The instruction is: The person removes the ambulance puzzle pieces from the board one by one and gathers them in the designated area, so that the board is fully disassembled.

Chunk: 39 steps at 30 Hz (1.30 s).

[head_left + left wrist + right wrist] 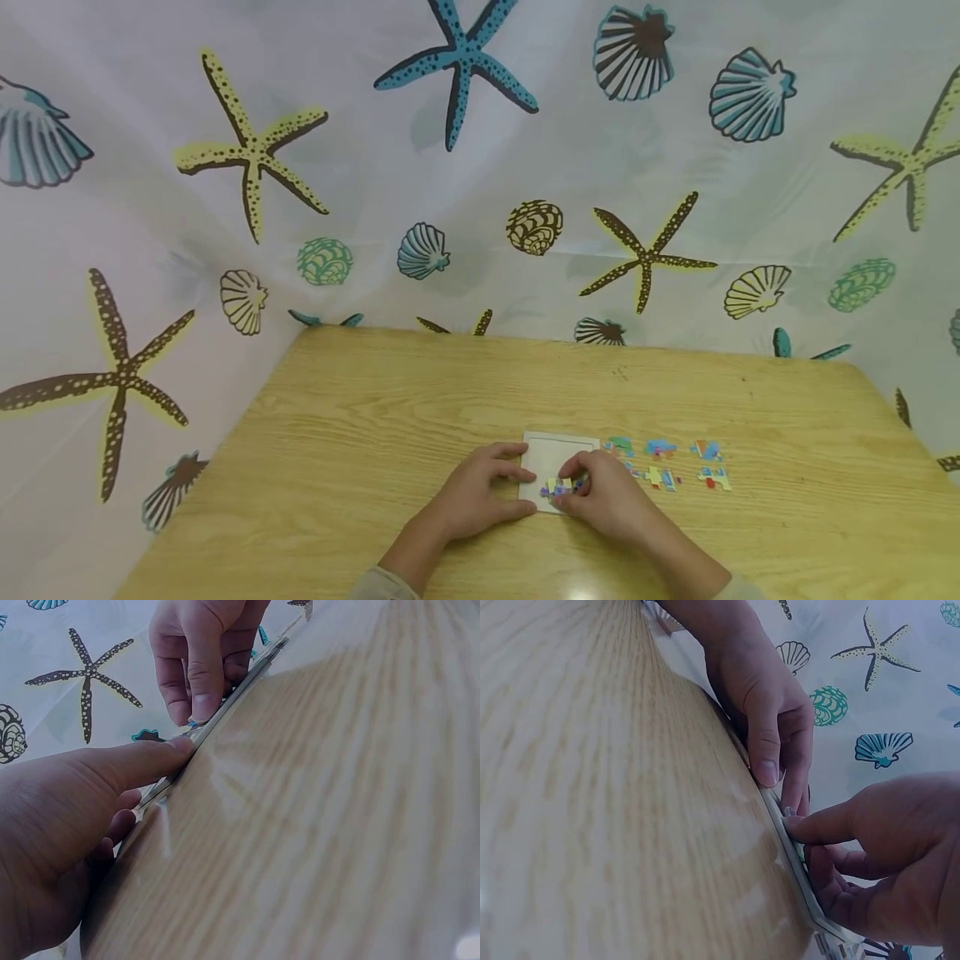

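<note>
A white square puzzle tray [555,450] lies on the table, with joined colourful puzzle pieces [552,490] at its lower right part. My left hand [480,492] rests along the tray's left edge, its thumb at the near corner and fingers further up. In the left wrist view the left thumb [161,757] touches the tray's rim. Over the tray's right side, my right hand [607,492] pinches a small puzzle piece [577,483] between thumb and fingers, low against the others. The fingers mostly hide this piece. In the right wrist view, the right fingertips [799,825] are at the tray's edge.
Right of the tray, several loose puzzle pieces [660,448] lie in two rough rows on the wooden table [375,400]. A white curtain [337,192] printed with starfish and shells hangs behind and along the table's left side.
</note>
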### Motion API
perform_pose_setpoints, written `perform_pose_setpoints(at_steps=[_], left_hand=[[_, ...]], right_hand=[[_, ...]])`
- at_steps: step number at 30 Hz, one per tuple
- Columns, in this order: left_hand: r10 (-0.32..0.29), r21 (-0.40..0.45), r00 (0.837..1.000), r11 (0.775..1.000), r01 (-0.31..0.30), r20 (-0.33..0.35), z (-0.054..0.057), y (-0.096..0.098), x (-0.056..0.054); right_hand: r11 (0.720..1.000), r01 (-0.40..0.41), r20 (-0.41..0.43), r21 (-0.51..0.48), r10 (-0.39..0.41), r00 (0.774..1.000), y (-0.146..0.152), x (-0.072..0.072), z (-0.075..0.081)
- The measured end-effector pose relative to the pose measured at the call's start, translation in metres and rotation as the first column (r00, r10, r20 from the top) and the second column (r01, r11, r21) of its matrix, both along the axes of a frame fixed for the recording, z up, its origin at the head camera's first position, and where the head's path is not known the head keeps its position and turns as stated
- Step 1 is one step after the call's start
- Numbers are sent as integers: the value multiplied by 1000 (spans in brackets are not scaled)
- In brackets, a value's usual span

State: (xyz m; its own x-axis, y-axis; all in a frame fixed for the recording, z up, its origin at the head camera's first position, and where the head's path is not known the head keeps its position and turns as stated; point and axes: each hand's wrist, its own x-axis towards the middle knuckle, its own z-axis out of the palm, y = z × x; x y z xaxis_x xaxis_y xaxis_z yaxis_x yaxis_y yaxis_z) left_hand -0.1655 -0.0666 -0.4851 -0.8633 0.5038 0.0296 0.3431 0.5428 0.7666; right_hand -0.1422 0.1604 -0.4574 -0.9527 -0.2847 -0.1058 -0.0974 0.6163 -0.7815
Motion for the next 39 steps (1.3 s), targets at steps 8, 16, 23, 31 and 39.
perform_pose_setpoints(at_steps=[8,16,23,31,39], left_hand=[[4,-3,1000,1000,-4,-3,-2,-4,1],[4,3,1000,1000,-4,-12,-5,1,3],[-6,-11,1000,1000,6,-14,-4,2,0],[11,-35,1000,999,-11,-2,0,1,-3],[2,-30,1000,1000,-2,15,-1,-2,-1]], right_hand=[[995,50,41,-82,-46,998,0,-3,-4],[969,62,172,-241,-20,985,21,-3,4],[946,97,269,-308,-11,963,53,-2,10],[940,117,308,-319,-14,951,88,5,18],[948,100,335,-303,7,942,119,13,15]])
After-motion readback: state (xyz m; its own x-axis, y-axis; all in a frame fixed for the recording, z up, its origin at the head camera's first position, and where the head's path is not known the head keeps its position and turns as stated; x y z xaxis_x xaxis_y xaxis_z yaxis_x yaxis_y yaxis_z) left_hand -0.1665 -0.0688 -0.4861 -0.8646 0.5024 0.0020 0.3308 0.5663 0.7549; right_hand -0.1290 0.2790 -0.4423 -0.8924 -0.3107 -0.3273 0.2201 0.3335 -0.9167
